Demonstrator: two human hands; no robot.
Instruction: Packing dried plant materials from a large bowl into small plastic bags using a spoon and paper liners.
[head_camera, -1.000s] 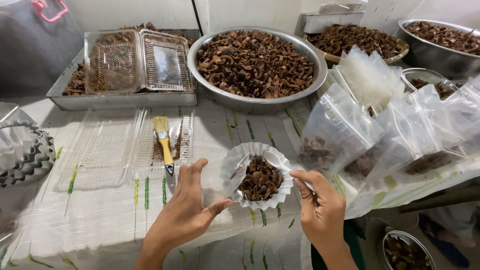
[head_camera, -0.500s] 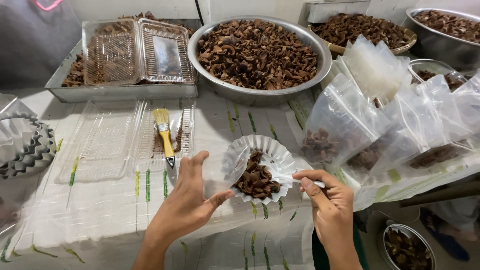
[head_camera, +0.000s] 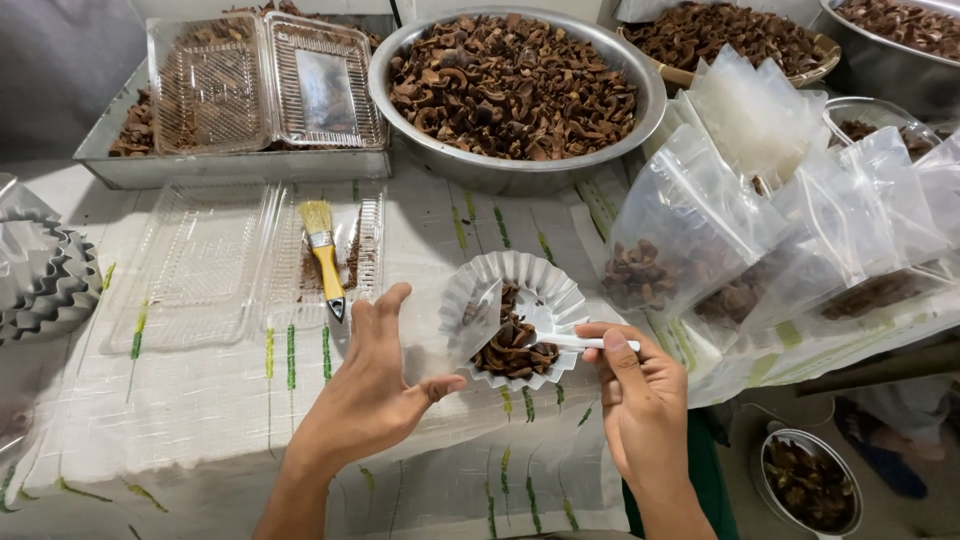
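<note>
The fluted cup (head_camera: 520, 290) looked like thin, matt white paper; the spoon (head_camera: 575, 341) was smooth white plastic. The big bowl (head_camera: 400, 120) was dull brushed metal, the bags (head_camera: 700, 215) glossy clear plastic. The brush (head_camera: 327, 265) had a shiny yellow handle.

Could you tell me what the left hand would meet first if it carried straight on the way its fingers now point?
Probably the yellow-handled brush, lying just beyond the left hand on the clear plastic tray; depth is hard to judge.
</note>
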